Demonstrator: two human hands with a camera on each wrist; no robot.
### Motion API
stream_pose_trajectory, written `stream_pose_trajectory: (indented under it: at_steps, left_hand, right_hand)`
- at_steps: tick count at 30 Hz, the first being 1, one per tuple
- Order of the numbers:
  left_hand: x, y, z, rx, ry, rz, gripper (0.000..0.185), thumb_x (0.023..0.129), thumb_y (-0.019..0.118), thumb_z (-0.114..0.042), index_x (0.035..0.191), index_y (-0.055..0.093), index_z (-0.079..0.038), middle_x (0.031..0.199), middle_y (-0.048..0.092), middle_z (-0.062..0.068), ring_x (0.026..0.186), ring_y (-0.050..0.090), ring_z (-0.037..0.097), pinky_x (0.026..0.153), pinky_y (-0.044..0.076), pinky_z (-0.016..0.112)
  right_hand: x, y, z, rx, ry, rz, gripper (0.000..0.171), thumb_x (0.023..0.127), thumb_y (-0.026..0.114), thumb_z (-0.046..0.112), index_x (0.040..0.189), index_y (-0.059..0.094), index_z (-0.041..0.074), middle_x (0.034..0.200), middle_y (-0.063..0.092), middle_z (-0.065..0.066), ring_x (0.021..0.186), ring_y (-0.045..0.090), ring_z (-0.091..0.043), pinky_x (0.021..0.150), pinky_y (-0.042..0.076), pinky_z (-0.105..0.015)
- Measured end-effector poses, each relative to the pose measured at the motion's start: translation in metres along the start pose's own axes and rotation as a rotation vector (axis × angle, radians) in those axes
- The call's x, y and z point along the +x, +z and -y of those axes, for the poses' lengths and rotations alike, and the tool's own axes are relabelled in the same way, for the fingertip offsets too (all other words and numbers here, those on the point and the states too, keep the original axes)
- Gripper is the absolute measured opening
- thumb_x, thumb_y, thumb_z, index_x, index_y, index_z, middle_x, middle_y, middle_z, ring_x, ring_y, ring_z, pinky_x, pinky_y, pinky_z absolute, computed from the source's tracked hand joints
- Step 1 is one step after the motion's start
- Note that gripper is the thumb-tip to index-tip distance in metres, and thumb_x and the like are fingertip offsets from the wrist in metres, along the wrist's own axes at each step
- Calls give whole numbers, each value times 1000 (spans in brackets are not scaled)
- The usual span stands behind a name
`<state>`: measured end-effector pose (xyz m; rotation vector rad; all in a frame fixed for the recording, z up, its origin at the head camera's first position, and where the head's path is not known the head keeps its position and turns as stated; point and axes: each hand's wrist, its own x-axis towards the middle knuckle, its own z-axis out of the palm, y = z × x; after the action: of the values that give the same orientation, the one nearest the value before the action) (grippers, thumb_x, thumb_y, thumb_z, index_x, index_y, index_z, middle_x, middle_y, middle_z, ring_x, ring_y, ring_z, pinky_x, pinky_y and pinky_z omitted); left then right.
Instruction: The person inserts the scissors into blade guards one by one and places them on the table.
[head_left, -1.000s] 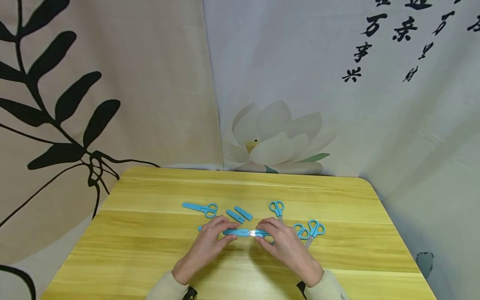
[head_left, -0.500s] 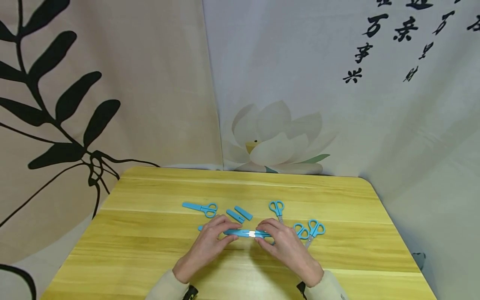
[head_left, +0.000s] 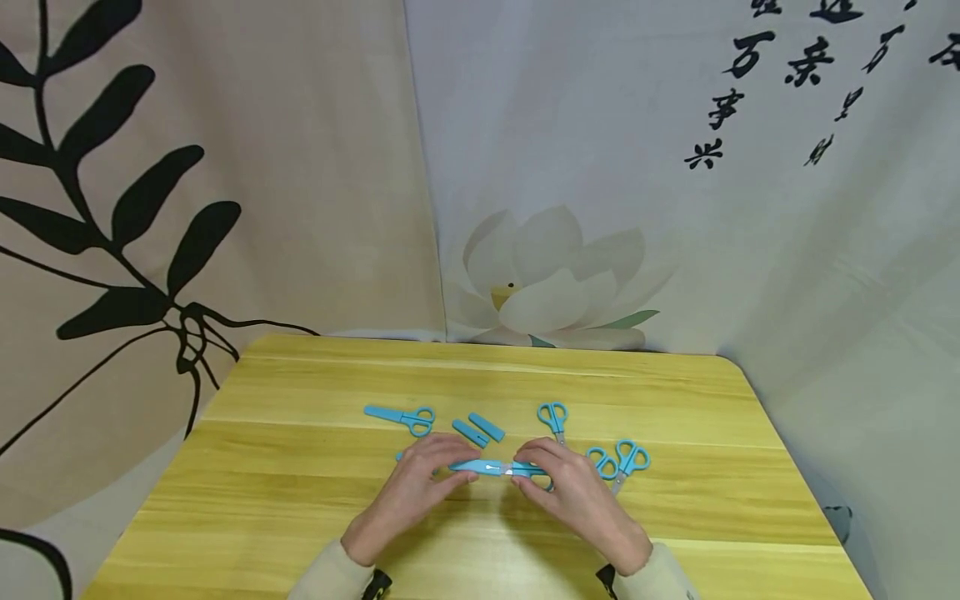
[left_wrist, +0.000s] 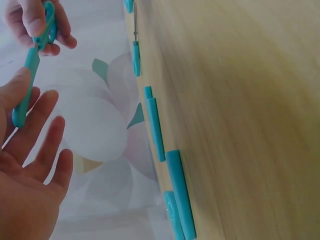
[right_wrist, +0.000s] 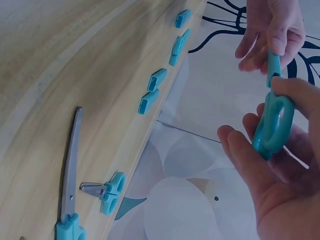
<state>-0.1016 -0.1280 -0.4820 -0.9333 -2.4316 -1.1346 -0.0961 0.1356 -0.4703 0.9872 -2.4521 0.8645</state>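
Note:
Above the middle of the table, my left hand (head_left: 422,479) pinches a blue blade cover (head_left: 480,467) between thumb and fingers. My right hand (head_left: 576,490) grips a pair of scissors by its blue handles (right_wrist: 280,120). The blades point left into the cover, and only a short stretch of metal shows between cover and handles. In the left wrist view, the cover (left_wrist: 27,90) and handles line up nearly end to end. Behind my left hand, another blue piece (head_left: 399,457) is mostly hidden.
Covered scissors (head_left: 397,415) lie at the back left of the wooden table (head_left: 300,500). Two loose covers, one front (head_left: 470,432) and one behind (head_left: 487,426), lie beyond my hands. Bare scissors (head_left: 553,412) stand out behind my right hand, with two more pairs (head_left: 633,458) to its right.
The cover and scissors have come slightly closer together, so less bare metal shows between them. Both hands keep nearly the same place and hold.

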Motion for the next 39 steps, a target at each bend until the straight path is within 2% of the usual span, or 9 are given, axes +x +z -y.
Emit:
stream_pose_trajectory:
  at_steps: [5,13,21,30,39]
  left_hand:
    - [-2,-1,0,19,3,1,28,83,86,-18,110,80,-17,108,77,-8,105,68,16,95,53,48]
    - [-4,0,2,10,34,-5,29,82,87,-12,110,80,-12,106,78,-4,100,72,16,98,49,52]
    - [-4,-2,0,-5,-1,22,29,85,84,-14,113,80,-16,108,78,-5,102,72,16,100,48,55]
    - [-6,-1,-2,-17,-40,24,28,86,84,-15,113,80,-15,109,78,-4,110,69,28,98,47,61]
    - [-7,-2,0,-18,-79,35,26,89,81,-20,114,80,-14,111,78,-3,115,66,33,98,46,65]
  right_hand:
    - [0,1,0,-1,-14,-9,24,81,90,11,100,74,10,110,72,-2,92,72,-14,73,61,-26]
    - [1,1,4,-14,-26,-24,24,81,91,13,99,75,10,108,72,-2,91,72,-13,74,61,-27]
    - [1,2,6,-17,-23,-30,25,80,91,14,98,75,11,108,72,0,90,72,-12,72,60,-25]
    - [3,2,8,-16,-15,-28,24,80,91,14,99,76,11,108,72,-1,87,72,-12,67,58,-21]
    - [5,4,10,-30,-22,-24,24,81,90,15,99,76,11,108,73,-1,87,73,-13,69,59,-22]
